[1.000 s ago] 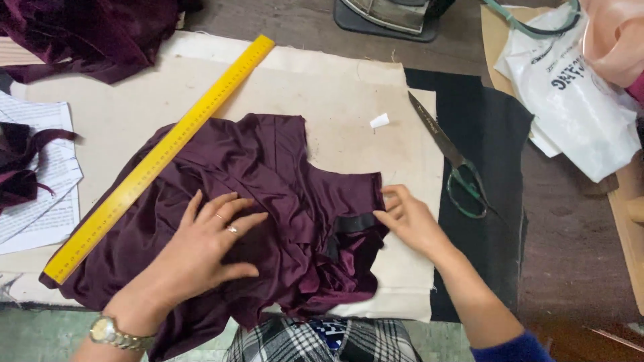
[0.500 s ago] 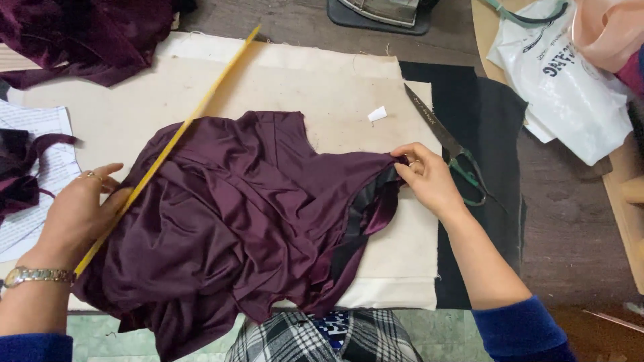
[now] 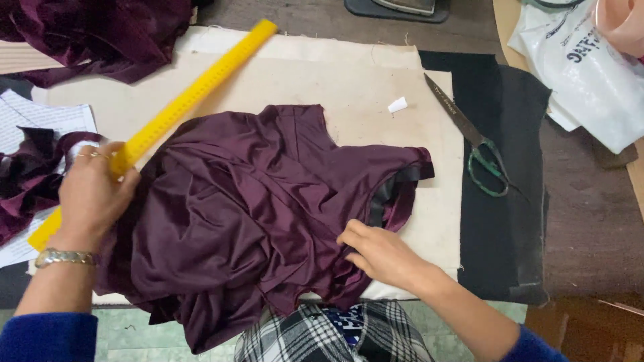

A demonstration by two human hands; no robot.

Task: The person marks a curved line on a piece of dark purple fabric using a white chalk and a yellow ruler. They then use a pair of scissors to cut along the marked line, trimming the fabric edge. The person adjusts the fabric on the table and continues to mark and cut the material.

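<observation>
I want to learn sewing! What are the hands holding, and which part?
The left hand grips the yellow ruler near its lower end. The right hand holds nothing; it rests flat on the purple fabric, near its lower right edge.

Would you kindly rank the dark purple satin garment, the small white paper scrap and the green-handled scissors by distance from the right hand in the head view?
1. Dark purple satin garment: under the right hand, touching.
2. Small white paper scrap: up on the cream board.
3. Green-handled scissors: right, on black cloth; nearly level with the scrap.
</observation>
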